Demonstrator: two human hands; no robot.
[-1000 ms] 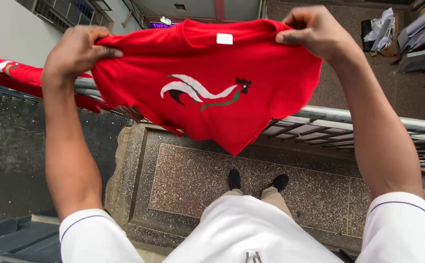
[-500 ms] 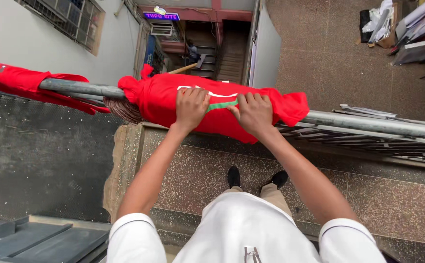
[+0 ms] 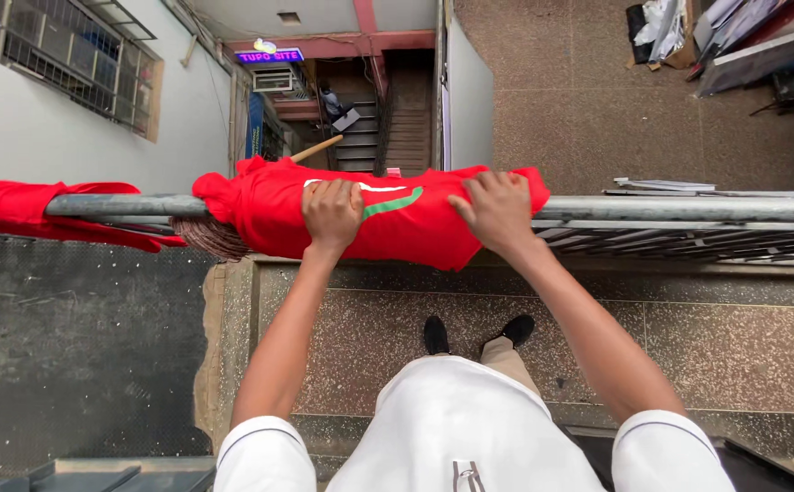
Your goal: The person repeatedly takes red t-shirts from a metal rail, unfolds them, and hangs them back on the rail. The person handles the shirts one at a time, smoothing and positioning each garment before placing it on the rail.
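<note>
Hands, left and right, press flat, fingers spread, on our red shirt draped over the railing; smoothing it seems next.

Red shirt with a white and green emblem, draped over the grey metal railing, bunched at its left end, lower edge hanging below the bar, left hand and right hand pressing on it
</note>
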